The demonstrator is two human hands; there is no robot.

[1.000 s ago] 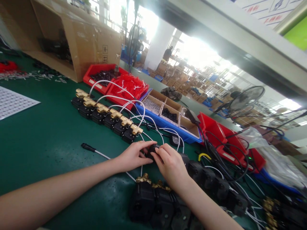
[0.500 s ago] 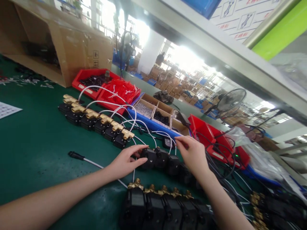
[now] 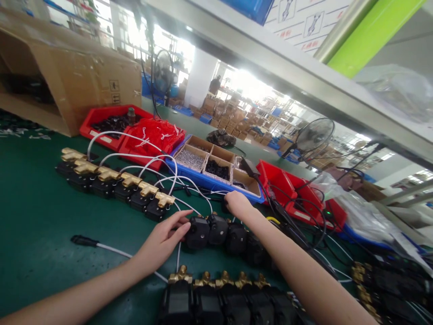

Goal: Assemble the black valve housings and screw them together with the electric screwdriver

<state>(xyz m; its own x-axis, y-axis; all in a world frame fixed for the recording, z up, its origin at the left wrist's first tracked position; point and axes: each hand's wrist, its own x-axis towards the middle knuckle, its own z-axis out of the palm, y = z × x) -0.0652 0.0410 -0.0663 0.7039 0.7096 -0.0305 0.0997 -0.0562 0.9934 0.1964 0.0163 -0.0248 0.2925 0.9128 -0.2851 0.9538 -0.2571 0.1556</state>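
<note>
My left hand (image 3: 161, 240) lies on the green mat with fingers stretched out, their tips touching the leftmost black valve (image 3: 198, 231) in a short row of black valve bodies. My right hand (image 3: 237, 203) reaches further back, curled over something small and dark next to white cables (image 3: 162, 168), just in front of the blue tray (image 3: 199, 179). What the fingers hold is hidden. Behind lies a row of black valves with brass fittings (image 3: 117, 178). A nearer row of brass-topped black valves (image 3: 216, 293) sits at the bottom edge.
Red bins (image 3: 101, 118) with dark parts and red pieces stand at the back, beside a large cardboard box (image 3: 77, 76). More red bins (image 3: 287, 180), black cables and a plastic bag lie to the right. A loose white cable with a black plug (image 3: 84, 240) crosses the mat.
My right hand left the black valve, moving back and right toward the blue tray. My left hand stayed at the valve row, fingers now flatter. The view shifted right.
</note>
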